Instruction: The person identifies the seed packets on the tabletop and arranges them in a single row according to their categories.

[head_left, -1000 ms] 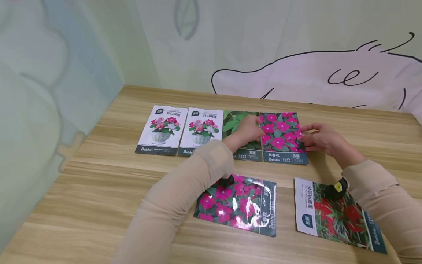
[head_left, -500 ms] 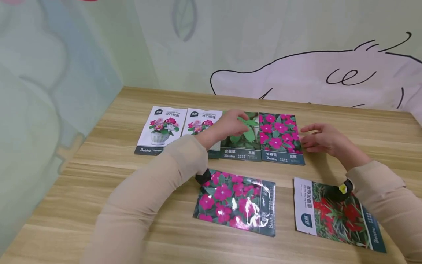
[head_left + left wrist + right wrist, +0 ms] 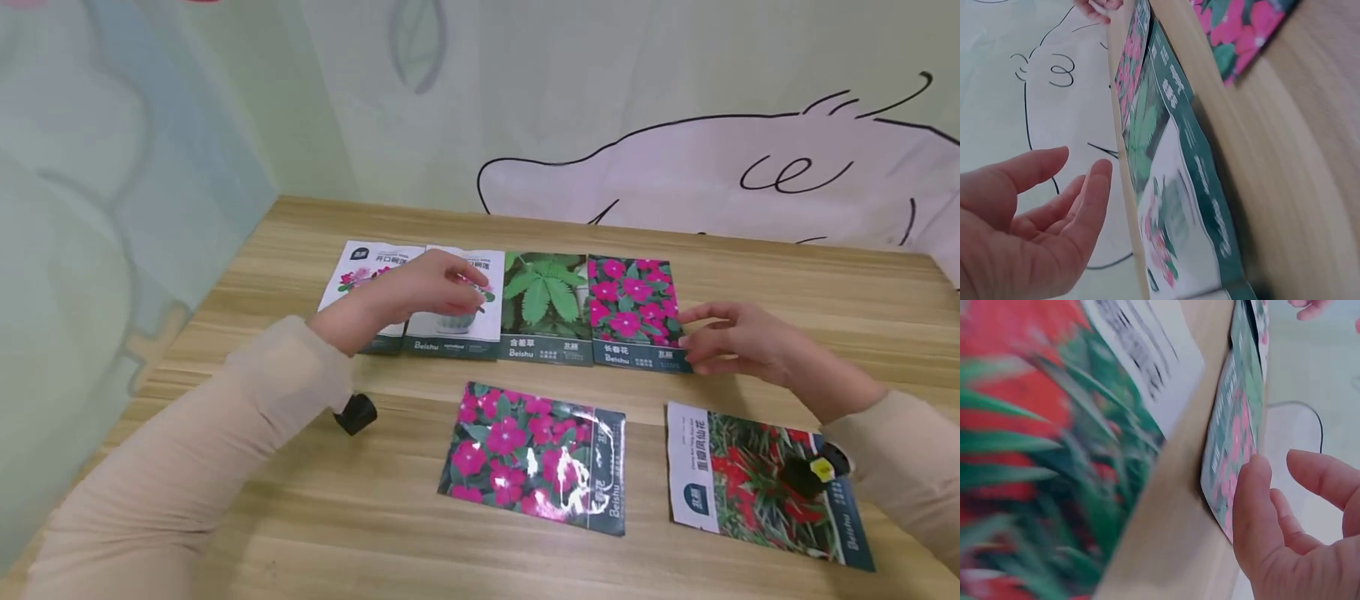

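Observation:
Four flat seed packets lie side by side in a row. Two white ones with potted flowers are at the left, the left one and its neighbour. Beside them come a green-leaf packet and a pink-flower packet. My left hand is over the white packets, thumb and fingers apart with nothing between them, as the left wrist view also shows. My right hand is at the right edge of the pink-flower packet, fingertips right at its side, fingers loosely bent.
Nearer on the wooden table a second pink-flower packet lies sideways, glossy with glare. To its right lies a red-flower packet, partly covered by the black wrist camera. A wall with cartoon drawings borders the table's back.
My left hand has moved left from the gap between the green-leaf and pink-flower packets to over the white ones, uncovering the green-leaf packet. My right hand stays near the pink-flower packet's right edge.

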